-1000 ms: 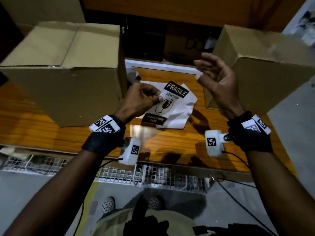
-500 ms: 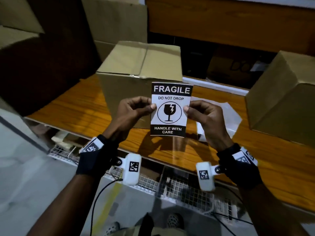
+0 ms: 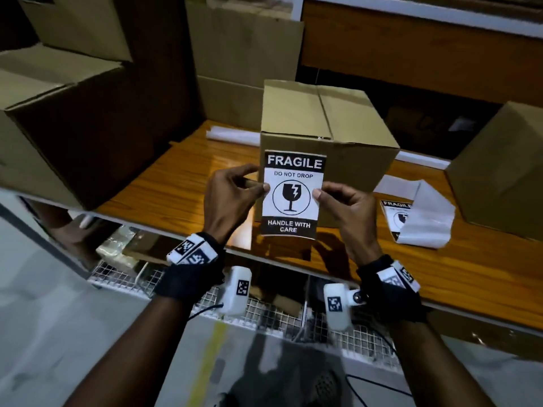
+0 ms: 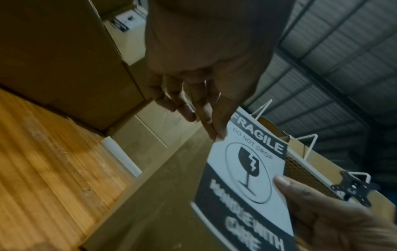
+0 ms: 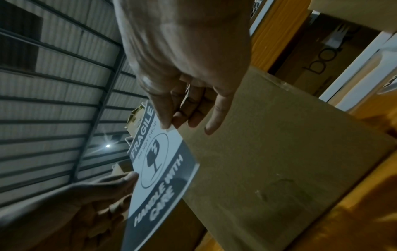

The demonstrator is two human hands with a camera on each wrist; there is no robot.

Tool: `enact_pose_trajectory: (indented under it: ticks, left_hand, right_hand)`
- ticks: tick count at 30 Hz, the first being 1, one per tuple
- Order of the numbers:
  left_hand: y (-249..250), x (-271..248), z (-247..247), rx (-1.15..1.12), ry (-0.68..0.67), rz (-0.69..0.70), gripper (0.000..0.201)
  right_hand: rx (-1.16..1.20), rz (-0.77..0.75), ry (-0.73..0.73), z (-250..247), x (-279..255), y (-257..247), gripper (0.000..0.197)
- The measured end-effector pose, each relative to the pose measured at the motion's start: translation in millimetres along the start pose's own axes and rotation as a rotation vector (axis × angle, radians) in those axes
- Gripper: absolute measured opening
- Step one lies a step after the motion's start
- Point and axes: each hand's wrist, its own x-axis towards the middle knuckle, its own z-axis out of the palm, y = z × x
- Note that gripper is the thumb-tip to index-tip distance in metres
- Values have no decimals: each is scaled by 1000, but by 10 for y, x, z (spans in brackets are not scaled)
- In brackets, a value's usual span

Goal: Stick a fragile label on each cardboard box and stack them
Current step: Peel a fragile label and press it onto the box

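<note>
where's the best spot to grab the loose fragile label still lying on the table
Take the black and white fragile label by its bare left edge, coming from the left with the right hand. It lies flat on the wooden table, and crumpled white backing paper covers its right part, so probably only that left strip is free to pinch.

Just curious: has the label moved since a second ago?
Yes. The label rose off the table and now hangs upright before the box.

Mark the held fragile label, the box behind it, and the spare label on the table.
held fragile label [image 3: 291, 197], head view, glass symbol.
box [image 3: 357, 174], head view, front face.
spare label [image 3: 397, 214], head view, uncovered left part.
</note>
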Motion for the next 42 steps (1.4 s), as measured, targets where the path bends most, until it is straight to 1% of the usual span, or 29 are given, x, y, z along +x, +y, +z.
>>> enact_pose_trajectory:
  ticks: [2, 6, 9, 15, 23, 27, 34, 42]
  left_hand:
    - [-34, 66, 9, 23, 22, 6, 20]
    - [-104, 172, 63, 22, 39, 1, 13]
    - [-151, 261, 111, 27, 58, 0, 12]
    - [-232, 324, 195, 63, 45, 12, 10]
    - [-333, 412, 262, 90, 81, 68, 9]
    - [-375, 442, 272, 100, 78, 80, 10]
    - [-435, 467, 305, 114, 105, 126, 4]
    - [-540, 491, 335, 136, 121, 141, 6]
  right_hand:
    - [25, -3, 40, 69, 1, 23, 21]
    - [11, -6, 162, 156, 98, 106, 16]
    - [12, -4, 198, 193, 185, 169, 16]
    - [5, 2, 217, 204, 271, 261, 16]
    - [15, 19, 216, 236, 347, 285, 10]
    - [28, 4, 234, 265, 373, 297, 10]
    - [45, 4, 251, 295, 402, 352, 12]
    - [49, -16, 260, 333, 413, 372, 13]
